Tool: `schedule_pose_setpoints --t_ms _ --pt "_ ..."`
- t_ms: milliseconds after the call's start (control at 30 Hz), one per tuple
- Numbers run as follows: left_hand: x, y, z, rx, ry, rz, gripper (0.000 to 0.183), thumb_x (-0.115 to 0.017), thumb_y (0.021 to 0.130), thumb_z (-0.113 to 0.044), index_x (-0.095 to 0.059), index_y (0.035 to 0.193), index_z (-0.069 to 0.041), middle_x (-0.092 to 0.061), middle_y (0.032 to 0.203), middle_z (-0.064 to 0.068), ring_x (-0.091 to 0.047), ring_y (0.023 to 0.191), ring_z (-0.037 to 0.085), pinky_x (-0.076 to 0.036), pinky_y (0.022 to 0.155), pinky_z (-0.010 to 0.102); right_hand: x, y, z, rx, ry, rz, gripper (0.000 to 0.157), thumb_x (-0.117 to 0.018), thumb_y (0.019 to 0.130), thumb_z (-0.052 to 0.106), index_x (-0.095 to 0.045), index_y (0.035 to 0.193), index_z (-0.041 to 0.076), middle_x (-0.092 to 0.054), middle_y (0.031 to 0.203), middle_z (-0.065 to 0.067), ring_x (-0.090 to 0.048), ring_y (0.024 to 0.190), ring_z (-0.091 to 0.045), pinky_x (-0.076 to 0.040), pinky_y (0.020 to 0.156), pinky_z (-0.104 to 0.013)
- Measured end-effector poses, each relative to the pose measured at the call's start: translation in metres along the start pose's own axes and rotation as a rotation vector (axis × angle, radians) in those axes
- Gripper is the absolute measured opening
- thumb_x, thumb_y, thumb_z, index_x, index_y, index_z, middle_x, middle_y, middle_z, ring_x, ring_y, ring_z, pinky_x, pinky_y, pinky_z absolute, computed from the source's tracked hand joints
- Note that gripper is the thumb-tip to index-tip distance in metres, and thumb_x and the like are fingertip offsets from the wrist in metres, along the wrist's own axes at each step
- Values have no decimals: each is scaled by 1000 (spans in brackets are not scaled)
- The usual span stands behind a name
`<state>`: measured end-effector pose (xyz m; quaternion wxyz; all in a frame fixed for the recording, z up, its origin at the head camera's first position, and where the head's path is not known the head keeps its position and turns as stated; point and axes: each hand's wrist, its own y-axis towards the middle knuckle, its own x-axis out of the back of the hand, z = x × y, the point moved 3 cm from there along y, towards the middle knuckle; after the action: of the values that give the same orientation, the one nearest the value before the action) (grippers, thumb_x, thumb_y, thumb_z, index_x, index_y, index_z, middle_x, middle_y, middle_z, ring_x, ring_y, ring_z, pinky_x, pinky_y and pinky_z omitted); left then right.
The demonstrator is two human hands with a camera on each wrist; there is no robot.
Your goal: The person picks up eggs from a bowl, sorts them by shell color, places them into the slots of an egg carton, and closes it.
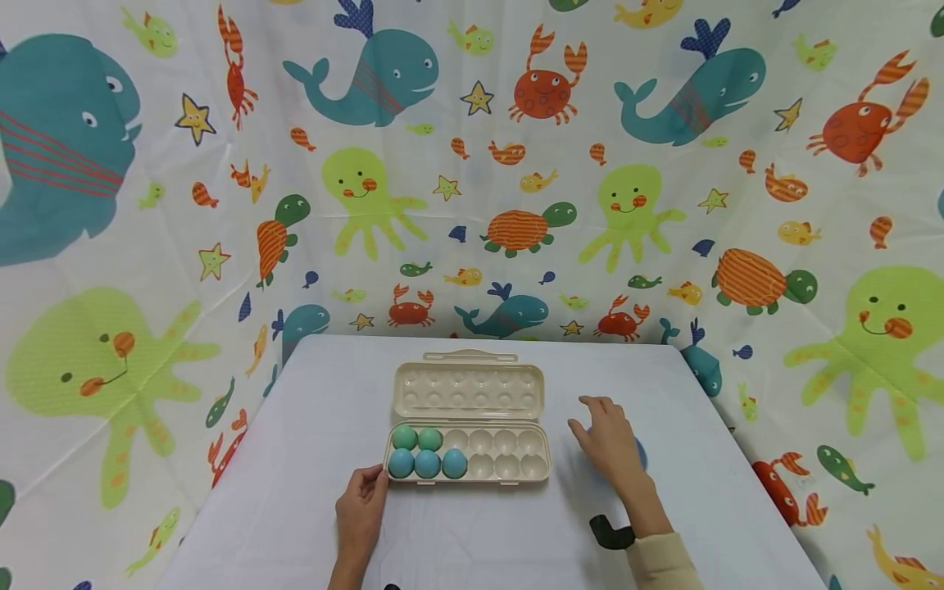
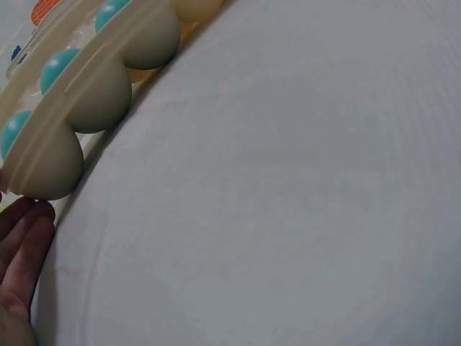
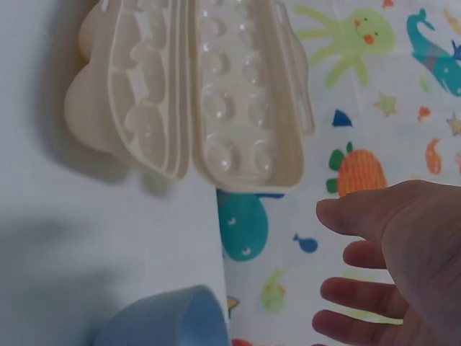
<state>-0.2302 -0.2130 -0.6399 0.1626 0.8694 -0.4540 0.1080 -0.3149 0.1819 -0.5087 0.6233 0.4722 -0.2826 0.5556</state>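
An egg carton (image 1: 544, 452) in cream plastic lies on the table with its lid (image 1: 469, 392) folded back. Two green eggs (image 1: 430, 440) sit at the left of its back row, and three blue eggs (image 1: 455, 464) at the left of its front row. The other cups hold nothing. My left hand (image 1: 359, 508) pinches the carton's left front corner; in the left wrist view its fingers (image 2: 29, 241) touch underneath. Away to the right of the carton, my right hand (image 1: 610, 442) is in the air with fingers spread and nothing held. Beneath it stands a blue cup (image 3: 162, 321), mostly hidden in the head view.
A white cloth covers the table (image 1: 457, 541). A black curved object (image 1: 610, 534) shows beside the right wrist. Behind and along both sides hangs a curtain (image 1: 442, 270) printed with sea animals.
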Motion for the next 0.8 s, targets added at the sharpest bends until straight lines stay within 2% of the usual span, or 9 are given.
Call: schedule_pose_setpoints --t_ms 300,567,800 --pt "0 0 0 6 -10 3 20 -66 97 -21 -68 110 -5 -75 108 13 -62 87 -10 -49 74 1 -3 -7 -22 -25 -19 1 47 -69 93 22 -59 130 -4 -59 128 -29 -55 117 -46 -50 95 -59" --pt "0 1 -1 8 -10 5 19 -66 97 -19 -68 110 -5 -75 108 12 -62 86 -10 -49 74 1 -10 -12 -40 -79 0 65 45 -64 94 21 -58 130 -6 -56 130 -32 -53 118 -50 -49 95 -61" --pt "0 0 -2 17 7 8 20 -66 97 -20 -68 111 -6 -75 109 13 -70 92 5 -49 74 2 -18 -20 -50 -109 -38 139 42 -69 91 18 -60 122 -9 -57 124 -35 -55 114 -51 -52 92 -61"
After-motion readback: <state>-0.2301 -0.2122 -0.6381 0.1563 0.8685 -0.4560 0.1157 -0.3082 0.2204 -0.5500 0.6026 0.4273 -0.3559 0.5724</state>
